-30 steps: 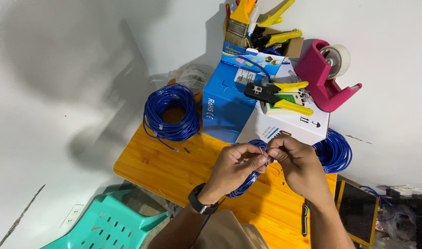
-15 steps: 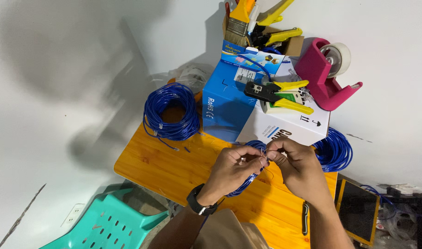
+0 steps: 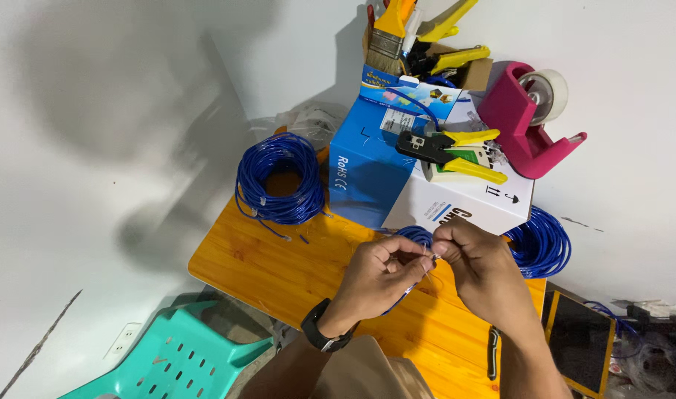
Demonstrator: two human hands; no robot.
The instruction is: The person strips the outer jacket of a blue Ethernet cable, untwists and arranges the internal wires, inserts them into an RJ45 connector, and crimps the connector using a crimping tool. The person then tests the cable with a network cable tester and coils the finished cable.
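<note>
Pinching a thin blue cable (image 3: 406,290) end between them, left hand (image 3: 373,275) and right hand (image 3: 480,272) meet fingertip to fingertip above the orange wooden table (image 3: 279,273). Beyond: blue cable coil (image 3: 279,179), blue box (image 3: 364,166), white box (image 3: 467,203) bearing yellow crimping pliers (image 3: 456,154), pink tape dispenser (image 3: 526,122) farthest.

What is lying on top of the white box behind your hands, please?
A yellow-handled crimping tool lies on the white box. The blue box overlaps its left side, hiding anything there.
</note>
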